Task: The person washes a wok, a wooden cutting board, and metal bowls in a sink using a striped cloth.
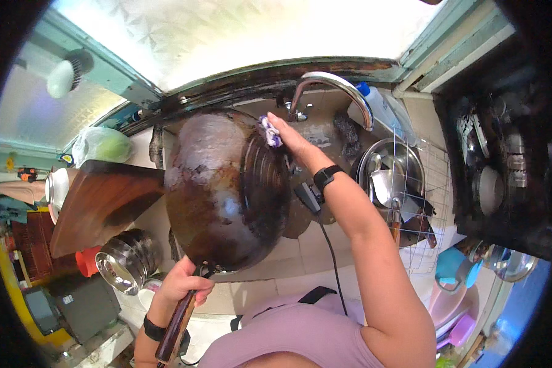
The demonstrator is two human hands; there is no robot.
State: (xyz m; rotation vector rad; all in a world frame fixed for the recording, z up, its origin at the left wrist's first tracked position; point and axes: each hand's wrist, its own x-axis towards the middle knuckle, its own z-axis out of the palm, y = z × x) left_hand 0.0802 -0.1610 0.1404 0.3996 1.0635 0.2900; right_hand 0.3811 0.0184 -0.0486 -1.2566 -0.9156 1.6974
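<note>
A large dark wok (pixel 211 184) is tilted up over the sink (pixel 322 108), its scorched outer underside facing me. My left hand (pixel 184 283) grips its wooden handle (pixel 177 322) near the rim. With my right hand (pixel 285 133) I hold a white and purple scrubbing cloth or pad (pixel 270 132) against the far right side of the wok. Fingers and palm partly cover the pad. A chrome gooseneck faucet (pixel 336 80) arches just beyond my right hand. The inside of the wok is hidden.
A wooden board (pixel 110 202) leans at the left near stacked steel bowls (pixel 129 262). To the right stand a steel basin (pixel 421 161) with utensils, a wire rack (pixel 434 198) and a blue-capped bottle (pixel 382 108). A cable with a black device (pixel 309 197) hangs below my right forearm.
</note>
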